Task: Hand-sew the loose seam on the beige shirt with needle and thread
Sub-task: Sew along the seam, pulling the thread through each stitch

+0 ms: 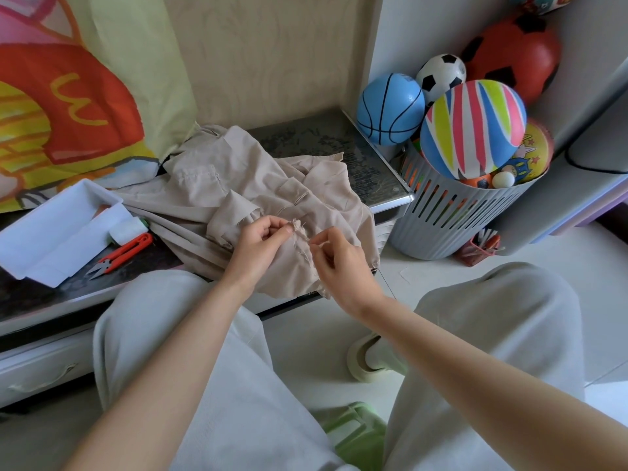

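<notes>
Pinching the frayed seam (300,232) of the beige shirt (210,188) on the table (323,141) with the left hand (260,241) looks good, I'd just tug gently with the right hand (336,258) at its 4 o'clock, fingertips nipping something too fine to see.

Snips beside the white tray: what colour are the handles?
The snips have orange-red handles and dark metal blades; head view shows them.

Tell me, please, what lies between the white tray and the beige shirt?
There lie orange snips and a small white packet, seen in the head view.

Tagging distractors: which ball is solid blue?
The basketball, leftmost of the pile, with black seam lines; the others are red, white, striped or yellow.
</notes>
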The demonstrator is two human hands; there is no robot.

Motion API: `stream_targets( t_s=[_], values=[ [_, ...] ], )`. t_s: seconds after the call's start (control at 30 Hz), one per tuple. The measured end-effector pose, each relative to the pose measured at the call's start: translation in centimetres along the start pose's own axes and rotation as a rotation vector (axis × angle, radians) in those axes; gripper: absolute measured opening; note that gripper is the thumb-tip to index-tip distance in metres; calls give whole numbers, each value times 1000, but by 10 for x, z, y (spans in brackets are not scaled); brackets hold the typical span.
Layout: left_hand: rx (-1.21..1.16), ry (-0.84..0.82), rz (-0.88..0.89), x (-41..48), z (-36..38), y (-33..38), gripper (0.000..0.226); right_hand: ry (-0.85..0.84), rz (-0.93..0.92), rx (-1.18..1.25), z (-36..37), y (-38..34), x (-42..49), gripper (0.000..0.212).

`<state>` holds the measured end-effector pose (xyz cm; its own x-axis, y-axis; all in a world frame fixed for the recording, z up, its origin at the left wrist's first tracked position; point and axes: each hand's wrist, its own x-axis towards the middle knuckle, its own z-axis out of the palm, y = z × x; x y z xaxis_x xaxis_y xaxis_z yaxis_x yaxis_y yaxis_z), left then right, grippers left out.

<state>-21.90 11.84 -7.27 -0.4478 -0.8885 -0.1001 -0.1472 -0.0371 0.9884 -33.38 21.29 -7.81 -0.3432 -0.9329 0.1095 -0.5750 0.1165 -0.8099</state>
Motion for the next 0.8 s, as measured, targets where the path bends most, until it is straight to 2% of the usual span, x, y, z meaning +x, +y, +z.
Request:
stream_targets(
  t_s=[0.8],
  values=[
    [63,27,47,-2,0,2,8,43,25,-4,1,-6,7,6]
  ],
)
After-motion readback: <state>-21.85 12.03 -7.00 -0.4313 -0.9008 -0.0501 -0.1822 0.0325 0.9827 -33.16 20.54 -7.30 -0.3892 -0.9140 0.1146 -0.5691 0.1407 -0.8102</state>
